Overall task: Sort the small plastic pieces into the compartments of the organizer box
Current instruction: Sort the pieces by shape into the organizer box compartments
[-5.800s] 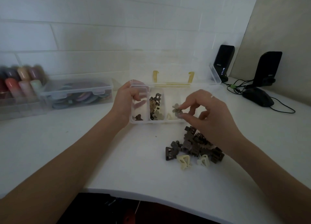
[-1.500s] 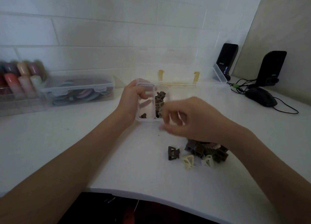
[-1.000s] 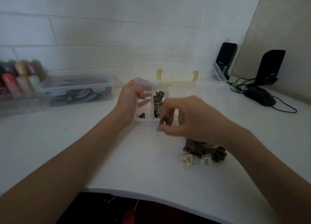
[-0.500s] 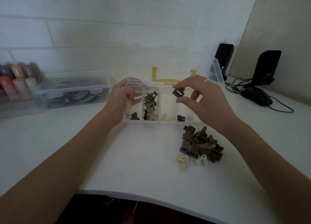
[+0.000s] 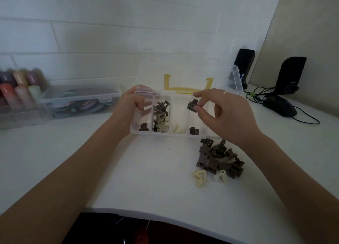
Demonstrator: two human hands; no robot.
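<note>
White brick wall backs a white desk (image 5: 139, 170), with the clear organizer box (image 5: 159, 133) set crosswise near the middle, its lid tipped open against the wall. The box's long axis runs left to right, and its compartments sit side by side along that line. Just in front of its right half, touching nothing else, lies the pile (image 5: 220, 157) of unsorted brown pieces, with two cream pieces (image 5: 200, 177) at its near edge.

Left hand (image 5: 126, 108) grips the box's left end, thumb curled over the rim into the first compartment, steadying it. Right hand (image 5: 223, 113) hangs over the right half of the box, thumb and forefinger pinching a dark piece (image 5: 192, 105); the other fingers are loosely curled. That piece hangs above the fourth compartment from the left, where a matching dark piece (image 5: 194, 131) already rests against the near wall. So the drop looks to be straight down, no sideways travel needed. Cream pieces (image 5: 177, 129) occupy the third compartment just left of it, a mixed brown stack (image 5: 160, 119) the second, and a lone brown piece (image 5: 143, 127) the first. The right hand is clearly the nearer one to both target and pile.
</note>
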